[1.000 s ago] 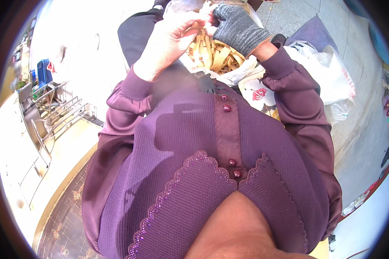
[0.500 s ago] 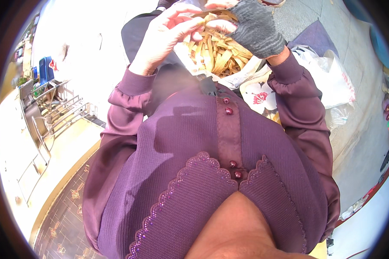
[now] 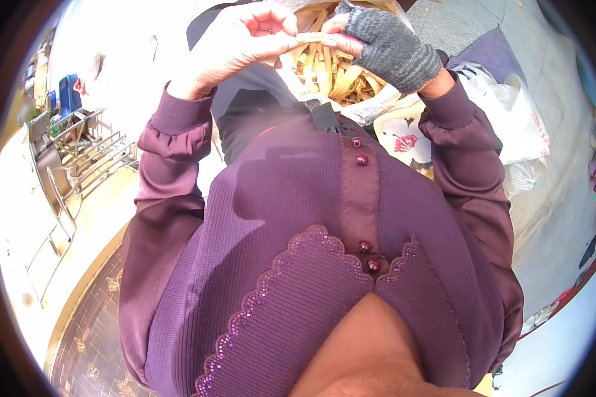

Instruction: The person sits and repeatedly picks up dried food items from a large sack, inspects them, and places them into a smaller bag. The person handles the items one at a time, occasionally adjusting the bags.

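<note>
My bare left hand (image 3: 248, 40) pinches one end of a short pale-yellow strip (image 3: 310, 38) between thumb and fingers. In a grey knitted fingerless glove, my right hand (image 3: 389, 49) grips the strip's other end, so it stretches level between the two. Right beneath them, a white bag (image 3: 385, 99) stands with its mouth wide, holding a heap of flat yellow-brown strips (image 3: 338, 78). Whether the strip is joined to anything behind my fingers is hidden.
To the right lie a crumpled white plastic bag (image 3: 510, 116) and a dark grey-purple cloth (image 3: 490, 56). A white cloth with a red flower (image 3: 404, 139) is by my right forearm. Metal-framed chairs (image 3: 69, 165) and a blue chair (image 3: 68, 96) stand far left.
My hands have spread a little apart, the left moving leftward, and the strip now shows stretched between them. More of the bag's heap is visible below.
</note>
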`<state>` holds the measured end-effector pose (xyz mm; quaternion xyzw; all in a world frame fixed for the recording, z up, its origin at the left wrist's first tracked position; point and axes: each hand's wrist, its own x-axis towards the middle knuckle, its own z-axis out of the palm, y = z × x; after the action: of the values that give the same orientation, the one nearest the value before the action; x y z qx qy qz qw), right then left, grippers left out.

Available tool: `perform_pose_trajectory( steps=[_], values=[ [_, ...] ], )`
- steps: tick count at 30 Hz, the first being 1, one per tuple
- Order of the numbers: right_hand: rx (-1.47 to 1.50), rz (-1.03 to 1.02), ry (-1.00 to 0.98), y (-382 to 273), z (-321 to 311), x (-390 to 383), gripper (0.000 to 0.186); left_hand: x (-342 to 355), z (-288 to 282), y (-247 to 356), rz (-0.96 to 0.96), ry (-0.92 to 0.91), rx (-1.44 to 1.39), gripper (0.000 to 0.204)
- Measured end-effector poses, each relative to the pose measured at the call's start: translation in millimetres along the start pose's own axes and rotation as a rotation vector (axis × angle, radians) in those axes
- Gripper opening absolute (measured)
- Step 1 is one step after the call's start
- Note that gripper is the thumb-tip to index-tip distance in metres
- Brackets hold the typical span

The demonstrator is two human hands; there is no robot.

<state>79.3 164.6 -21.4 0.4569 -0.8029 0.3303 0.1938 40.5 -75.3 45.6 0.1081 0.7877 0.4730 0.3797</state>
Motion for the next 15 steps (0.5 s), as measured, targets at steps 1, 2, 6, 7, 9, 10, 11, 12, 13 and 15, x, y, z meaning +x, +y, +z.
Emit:
perform_pose_trajectory(
  steps=[1, 2, 6, 7, 9, 10, 11, 12, 13, 15],
  values=[
    [0.402, 0.425, -0.067, -8.9, -5.1, 6.6, 0.017, -1.5, -3.0, 3.2, 0.000, 0.016, 0.036, 0.017],
    [0.508, 0.440, 0.060, -12.5, -0.4, 5.3, 0.019, 0.7, -6.1, 2.3, 0.055, 0.012, 0.010, 0.017],
    [0.156, 0.335, 0.049, 3.8, 25.8, -3.3, 0.024, 13.7, 3.4, -24.6, 0.442, 0.165, 0.280, 0.015],
    [0.061, 0.335, -0.054, 7.0, 29.5, -6.2, 0.027, 18.2, 9.3, -30.0, 0.598, 0.249, 0.468, 0.017],
    [0.360, 0.480, -0.017, 11.2, 42.3, -9.1, 0.025, 22.2, 16.4, -24.6, 0.779, 0.344, 0.801, 0.027],
    [0.395, 0.510, -0.116, 18.1, 42.8, -10.6, 0.025, 24.4, 18.4, -22.9, 0.753, 0.345, 0.896, 0.029],
    [0.425, 0.540, -0.216, 23.6, 41.5, -9.2, 0.025, 27.6, 20.9, -23.3, 0.729, 0.344, 0.991, 0.031],
    [0.600, 0.629, -0.171, 24.9, 53.4, -14.4, 0.022, 32.0, 22.4, -23.4, 0.711, 0.346, 1.084, 0.033],
    [0.773, 0.718, -0.110, 25.1, 65.9, -20.2, 0.020, 39.3, 23.4, -30.1, 0.723, 0.359, 1.128, 0.033],
    [0.717, 0.624, -0.158, 16.8, 54.0, -8.0, 0.014, 45.5, 21.8, -32.4, 0.764, 0.362, 1.125, 0.030]
  ],
)
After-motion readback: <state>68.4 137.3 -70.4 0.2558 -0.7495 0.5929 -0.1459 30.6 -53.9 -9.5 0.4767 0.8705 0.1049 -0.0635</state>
